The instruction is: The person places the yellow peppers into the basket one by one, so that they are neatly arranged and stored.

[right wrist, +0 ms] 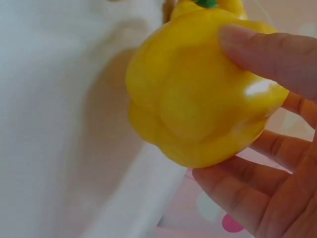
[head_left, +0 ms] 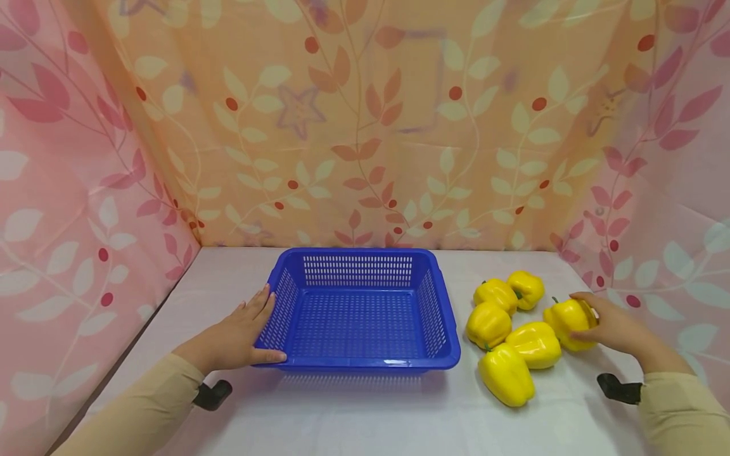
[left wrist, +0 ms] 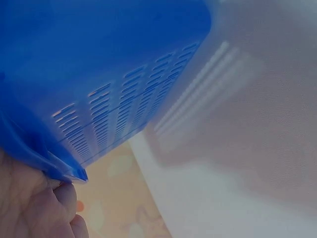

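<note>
A blue plastic basket with slotted walls stands in the middle of the table. My left hand rests on its left side, fingers laid along the left rim and the thumb stretched over the front corner. The left wrist view shows the basket's slotted outer wall beside the palm. At the far right, my right hand grips a yellow bell pepper, thumb on one side and fingers on the other. That pepper's green stem points away from the palm. Several more yellow bell peppers lie clustered to its left.
A white cloth covers the table, with the peppers between basket and right hand. Patterned curtains close off the back, left and right. A black wrist mount sticks out from each sleeve.
</note>
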A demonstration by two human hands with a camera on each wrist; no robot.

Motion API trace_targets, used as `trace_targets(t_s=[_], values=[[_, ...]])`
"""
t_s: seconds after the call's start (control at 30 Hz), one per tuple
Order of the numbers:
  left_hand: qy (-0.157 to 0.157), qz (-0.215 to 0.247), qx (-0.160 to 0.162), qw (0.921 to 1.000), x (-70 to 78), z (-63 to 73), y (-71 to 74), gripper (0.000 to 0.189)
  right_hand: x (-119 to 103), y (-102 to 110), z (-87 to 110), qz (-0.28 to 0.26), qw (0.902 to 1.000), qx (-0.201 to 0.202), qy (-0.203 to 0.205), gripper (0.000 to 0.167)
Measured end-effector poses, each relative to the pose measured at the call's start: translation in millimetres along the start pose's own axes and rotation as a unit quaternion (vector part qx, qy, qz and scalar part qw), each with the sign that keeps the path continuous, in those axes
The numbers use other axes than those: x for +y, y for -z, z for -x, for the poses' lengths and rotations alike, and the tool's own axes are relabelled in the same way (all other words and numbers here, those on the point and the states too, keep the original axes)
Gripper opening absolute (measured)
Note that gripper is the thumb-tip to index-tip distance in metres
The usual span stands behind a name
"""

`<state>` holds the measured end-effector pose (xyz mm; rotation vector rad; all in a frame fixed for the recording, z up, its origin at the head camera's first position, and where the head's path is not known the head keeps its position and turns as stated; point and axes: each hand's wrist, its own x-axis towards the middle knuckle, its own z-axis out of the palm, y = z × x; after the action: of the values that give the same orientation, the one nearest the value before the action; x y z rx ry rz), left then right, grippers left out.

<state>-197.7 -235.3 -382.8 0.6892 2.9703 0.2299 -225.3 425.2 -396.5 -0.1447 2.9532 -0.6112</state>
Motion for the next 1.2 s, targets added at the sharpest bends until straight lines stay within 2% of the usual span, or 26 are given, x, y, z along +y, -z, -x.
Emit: trace_targets(t_s=[0.4,0.7,0.83,1.0,1.2], values=[[-0.006,-0.008,0.007,0.9999,0.4,-0.6,-0.7,0.119,-5.9,22.1,-1.4,0.006,0.9999,0.008,-0.008,0.097],[-0.008,-0.014,0.009,0.9998,1.7,-0.2,1.3,0.117,-19.7,34.3,-5.9,-0.021,0.9993,0.018,0.024,0.093],[-0.008,-0.011,0.007,0.9999,2.8,-0.3,2.3,0.115,-25.9,36.6,-9.4,-0.022,0.9994,0.013,0.021,0.094],[-0.003,-0.014,0.002,0.9999,3.6,0.2,2.6,0.117,-40.2,37.7,-13.4,-0.028,0.9994,0.006,0.018,0.096],[-0.007,-0.024,0.001,0.9997,3.7,0.8,3.4,0.119,-62.2,40.1,-19.0,-0.047,0.9983,0.001,0.034,0.093]])
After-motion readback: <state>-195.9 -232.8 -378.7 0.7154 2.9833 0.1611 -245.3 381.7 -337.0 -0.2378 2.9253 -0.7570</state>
